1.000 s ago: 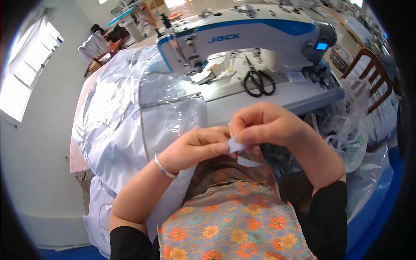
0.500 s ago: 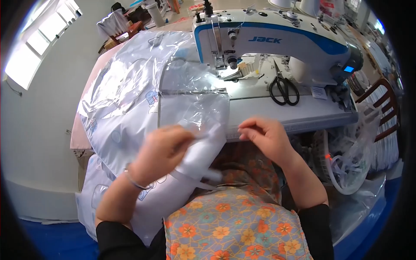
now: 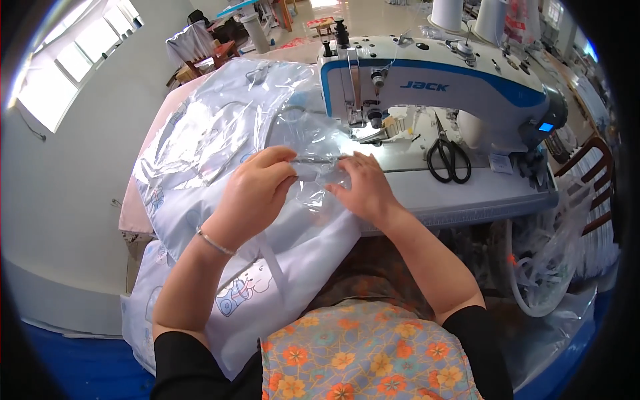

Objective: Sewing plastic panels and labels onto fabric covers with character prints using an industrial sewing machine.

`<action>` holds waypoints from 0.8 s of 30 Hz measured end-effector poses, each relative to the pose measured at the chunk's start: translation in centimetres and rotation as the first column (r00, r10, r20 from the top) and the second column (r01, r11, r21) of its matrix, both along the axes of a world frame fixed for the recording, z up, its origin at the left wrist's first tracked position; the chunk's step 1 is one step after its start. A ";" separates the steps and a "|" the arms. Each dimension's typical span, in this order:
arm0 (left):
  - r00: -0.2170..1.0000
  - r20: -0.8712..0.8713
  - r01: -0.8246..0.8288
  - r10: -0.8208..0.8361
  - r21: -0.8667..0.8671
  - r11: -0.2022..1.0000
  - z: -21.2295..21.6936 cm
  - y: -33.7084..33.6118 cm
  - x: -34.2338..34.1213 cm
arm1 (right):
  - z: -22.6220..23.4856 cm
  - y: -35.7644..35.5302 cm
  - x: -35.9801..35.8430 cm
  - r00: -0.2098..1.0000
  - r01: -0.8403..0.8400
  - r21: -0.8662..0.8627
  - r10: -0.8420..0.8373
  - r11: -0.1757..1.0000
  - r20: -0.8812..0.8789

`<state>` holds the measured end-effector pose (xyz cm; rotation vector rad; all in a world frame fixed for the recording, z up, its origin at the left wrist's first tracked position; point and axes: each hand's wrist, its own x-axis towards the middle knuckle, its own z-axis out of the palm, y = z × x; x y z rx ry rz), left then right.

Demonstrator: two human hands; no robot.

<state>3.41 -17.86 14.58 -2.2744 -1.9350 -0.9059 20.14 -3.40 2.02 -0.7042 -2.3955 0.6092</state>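
Observation:
White fabric (image 3: pixel 313 250) with blue cartoon prints lies over the pink-covered table to the left of the sewing machine and drapes down over my lap. Clear shiny plastic sheeting (image 3: pixel 220 123) covers much of it, with a dark grey strip (image 3: pixel 315 160) running across toward the needle area. My left hand (image 3: pixel 257 190) pinches the plastic at the left end of this strip, thumb against fingers. On the strip's right end rest the fingertips of my right hand (image 3: pixel 365 187), its thumb held apart on the plastic. What lies under the fingertips is hidden.
The white and blue sewing machine (image 3: pixel 433 80) stands ahead, its lamp lighting the needle area. Black-handled scissors (image 3: pixel 449 160) lie on the machine bed. A white basket (image 3: pixel 513 280) with plastic scraps is at the right, near a brown wooden chair (image 3: pixel 600 180). Thread cones (image 3: pixel 447 13) stand behind.
Both hands have moved forward, away from my lap and onto the plastic near the grey strip. The right hand has come over the fabric. The view has shifted slightly.

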 end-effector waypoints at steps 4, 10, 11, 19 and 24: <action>0.976 -0.208 0.066 -0.069 -0.023 0.998 -0.9 4.0 -1.2 | 1.5 -1.1 0.0 0.987 -0.121 -0.184 0.098 0.975 -0.129; 0.853 -0.481 0.233 -0.205 -0.002 0.973 0.0 3.9 -2.6 | 5.5 -4.3 1.5 0.850 -0.503 0.017 0.498 0.864 -0.174; 0.857 -0.429 0.230 -0.287 -0.181 0.956 0.9 3.1 -3.1 | 6.1 -4.7 1.6 0.801 -0.582 0.088 0.588 0.809 -0.107; 0.938 -0.334 -0.102 0.093 -0.011 0.995 -0.4 -8.6 -8.8 | 5.0 -3.0 -0.6 0.877 -0.159 0.291 0.270 0.943 -0.397; 0.961 -0.162 -0.247 0.225 -0.127 0.961 -9.9 -10.5 -12.6 | -0.8 -2.4 2.4 0.978 -0.172 0.054 0.177 0.984 -0.108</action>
